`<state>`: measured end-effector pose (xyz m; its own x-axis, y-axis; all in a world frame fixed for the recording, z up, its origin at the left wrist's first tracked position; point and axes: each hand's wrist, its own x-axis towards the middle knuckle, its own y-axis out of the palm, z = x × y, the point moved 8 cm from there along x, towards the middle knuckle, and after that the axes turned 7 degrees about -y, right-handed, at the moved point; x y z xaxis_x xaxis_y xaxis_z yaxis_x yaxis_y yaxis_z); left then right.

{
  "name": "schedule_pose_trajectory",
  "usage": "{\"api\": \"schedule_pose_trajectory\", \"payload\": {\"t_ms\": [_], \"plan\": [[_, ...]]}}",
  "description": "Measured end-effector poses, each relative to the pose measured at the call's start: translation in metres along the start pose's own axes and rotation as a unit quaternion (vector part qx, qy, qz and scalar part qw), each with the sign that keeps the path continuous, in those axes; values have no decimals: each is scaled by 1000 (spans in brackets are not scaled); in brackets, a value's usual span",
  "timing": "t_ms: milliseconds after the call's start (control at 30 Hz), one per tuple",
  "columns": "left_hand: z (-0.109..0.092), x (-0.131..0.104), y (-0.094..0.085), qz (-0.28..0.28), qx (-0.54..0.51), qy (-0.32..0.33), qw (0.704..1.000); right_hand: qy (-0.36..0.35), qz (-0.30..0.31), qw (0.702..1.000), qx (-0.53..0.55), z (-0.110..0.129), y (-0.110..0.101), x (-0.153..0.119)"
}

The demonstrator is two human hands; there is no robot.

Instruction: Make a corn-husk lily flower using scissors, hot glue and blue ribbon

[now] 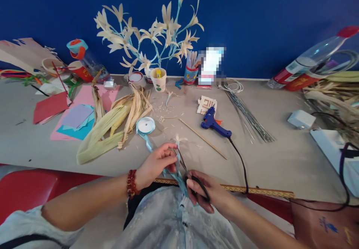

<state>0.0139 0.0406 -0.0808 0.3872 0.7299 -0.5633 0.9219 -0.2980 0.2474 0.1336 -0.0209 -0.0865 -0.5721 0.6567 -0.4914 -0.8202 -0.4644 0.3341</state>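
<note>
My left hand [159,163], with a red bead bracelet at the wrist, pinches a small pale flower [179,139] by its blue-wrapped stem. Light blue ribbon [181,183] hangs from the stem over the table's front edge. Black-handled scissors [199,186] are held by my right hand [203,194], fingers in the loops. Their blades point up and away, close to the stem and my left fingertips; whether they touch the ribbon I cannot tell. A ribbon spool [146,125] lies beyond my left hand, its loose end trailing toward it.
Corn husks [105,140] and coloured paper [77,118] lie left. A thin stick [203,138], a blue glue gun [214,123] with a cord, and metal wires [249,116] are on the right. Behind stand a paper cup [158,80] with tall flower stems and a plastic bottle [311,60].
</note>
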Motion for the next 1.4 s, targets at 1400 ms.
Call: {"api": "schedule_pose_trajectory", "payload": {"t_ms": [1400], "plan": [[-14,13,2,-35,-45,94,994,21,22,995,-96,16,-30,17]]}}
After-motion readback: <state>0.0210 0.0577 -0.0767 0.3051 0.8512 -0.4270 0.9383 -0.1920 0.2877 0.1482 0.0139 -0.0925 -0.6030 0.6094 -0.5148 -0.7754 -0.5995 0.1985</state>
